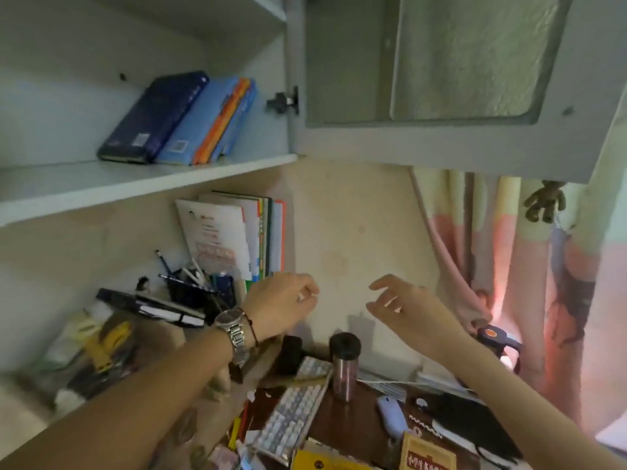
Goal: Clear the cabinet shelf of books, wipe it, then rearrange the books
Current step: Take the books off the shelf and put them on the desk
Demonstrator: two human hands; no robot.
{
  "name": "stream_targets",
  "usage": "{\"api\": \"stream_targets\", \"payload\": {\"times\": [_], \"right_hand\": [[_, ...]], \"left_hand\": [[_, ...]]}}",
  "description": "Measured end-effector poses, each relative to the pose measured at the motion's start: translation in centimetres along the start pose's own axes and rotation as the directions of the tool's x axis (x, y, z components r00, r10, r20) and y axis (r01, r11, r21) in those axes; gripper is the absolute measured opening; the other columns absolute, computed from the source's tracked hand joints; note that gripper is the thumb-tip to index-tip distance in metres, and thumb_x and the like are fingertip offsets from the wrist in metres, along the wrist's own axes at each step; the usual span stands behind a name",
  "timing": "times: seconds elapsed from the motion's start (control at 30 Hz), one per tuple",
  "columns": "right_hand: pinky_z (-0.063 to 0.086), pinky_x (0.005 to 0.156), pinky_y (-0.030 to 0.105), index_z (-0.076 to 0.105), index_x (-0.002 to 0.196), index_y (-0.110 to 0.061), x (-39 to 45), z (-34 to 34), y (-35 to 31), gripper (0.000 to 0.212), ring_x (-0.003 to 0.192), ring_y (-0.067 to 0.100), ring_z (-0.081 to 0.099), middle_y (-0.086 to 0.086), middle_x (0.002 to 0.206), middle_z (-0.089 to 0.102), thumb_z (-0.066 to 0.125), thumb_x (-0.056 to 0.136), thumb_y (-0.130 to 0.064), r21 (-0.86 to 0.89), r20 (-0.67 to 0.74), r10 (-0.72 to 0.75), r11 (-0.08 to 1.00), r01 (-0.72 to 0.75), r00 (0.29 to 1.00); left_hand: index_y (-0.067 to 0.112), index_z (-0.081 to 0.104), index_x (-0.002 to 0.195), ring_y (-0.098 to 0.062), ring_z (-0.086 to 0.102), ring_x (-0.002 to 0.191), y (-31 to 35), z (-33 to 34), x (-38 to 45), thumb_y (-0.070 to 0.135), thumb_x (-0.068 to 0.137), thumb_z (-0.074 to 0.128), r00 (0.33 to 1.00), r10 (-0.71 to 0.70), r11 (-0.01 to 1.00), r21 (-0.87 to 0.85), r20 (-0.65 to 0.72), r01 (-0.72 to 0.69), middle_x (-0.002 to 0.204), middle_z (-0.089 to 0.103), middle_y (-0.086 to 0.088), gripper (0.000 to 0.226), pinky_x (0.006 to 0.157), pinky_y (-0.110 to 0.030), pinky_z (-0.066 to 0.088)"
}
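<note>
On the white cabinet shelf at the upper left, a dark blue book, a light blue book and thinner orange and blue books lean to the right against the cabinet's side wall. Both hands hover below that shelf, in front of the beige wall. My left hand, a watch on its wrist, has loosely curled fingers and holds nothing. My right hand is spread open and empty. Neither hand touches a book.
The cabinet door with frosted glass stands open at the upper right. Below the shelf are upright workbooks, a pen holder and clutter. On the desk lie a keyboard, a tumbler, a mouse and a yellow book. A curtain hangs at the right.
</note>
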State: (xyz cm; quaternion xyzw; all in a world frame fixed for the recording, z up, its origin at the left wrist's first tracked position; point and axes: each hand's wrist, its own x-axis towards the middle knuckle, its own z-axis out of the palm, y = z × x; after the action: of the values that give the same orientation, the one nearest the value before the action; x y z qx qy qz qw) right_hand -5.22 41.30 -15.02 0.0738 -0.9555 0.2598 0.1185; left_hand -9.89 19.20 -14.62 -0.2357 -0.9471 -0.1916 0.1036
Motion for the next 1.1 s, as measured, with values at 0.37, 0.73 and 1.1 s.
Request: {"api": "stream_targets", "payload": {"times": [0.37,0.73,1.1], "right_hand": [[0.049,0.086,0.036,0.058,0.115,-0.025,8.3,-3.5,-10.9,0.026,0.09,0.016,0.062,-0.015,0.085,0.058,0.06,0.091,-0.035,0.027,-0.123,-0.245,0.968,0.25,0.962],[0.05,0.083,0.034,0.059,0.118,-0.023,15.2,-5.9,-17.0,0.029,0.09,0.018,0.061,-0.006,0.094,0.063,0.06,0.09,-0.03,0.079,-0.212,-0.38,0.912,0.403,0.9],[0.05,0.078,0.031,0.059,0.119,-0.019,21.4,-3.0,-17.9,0.03,0.087,0.015,0.061,-0.003,0.094,0.064,0.064,0.09,-0.027,0.227,-0.23,-0.406,0.861,0.455,0.884]], "left_hand": [[0.031,0.067,0.103,-0.006,0.061,0.09,-2.6,-14.6,0.5,0.038,0.092,0.053,0.953,-0.042,0.976,0.193,-0.3,0.103,0.102,0.067,0.014,0.02,0.079,-0.027,0.05],[0.031,0.065,0.106,-0.016,0.062,0.095,-7.5,-23.2,4.1,0.035,0.087,0.06,0.837,-0.231,0.924,0.158,-0.497,0.349,0.106,0.067,0.008,0.02,0.073,-0.025,0.042],[0.02,0.046,0.13,-0.026,0.054,0.111,-12.4,-23.3,10.3,0.03,0.086,0.062,0.805,-0.327,0.857,0.204,-0.495,0.474,0.128,0.054,-0.008,0.048,0.084,-0.033,0.045]]}}
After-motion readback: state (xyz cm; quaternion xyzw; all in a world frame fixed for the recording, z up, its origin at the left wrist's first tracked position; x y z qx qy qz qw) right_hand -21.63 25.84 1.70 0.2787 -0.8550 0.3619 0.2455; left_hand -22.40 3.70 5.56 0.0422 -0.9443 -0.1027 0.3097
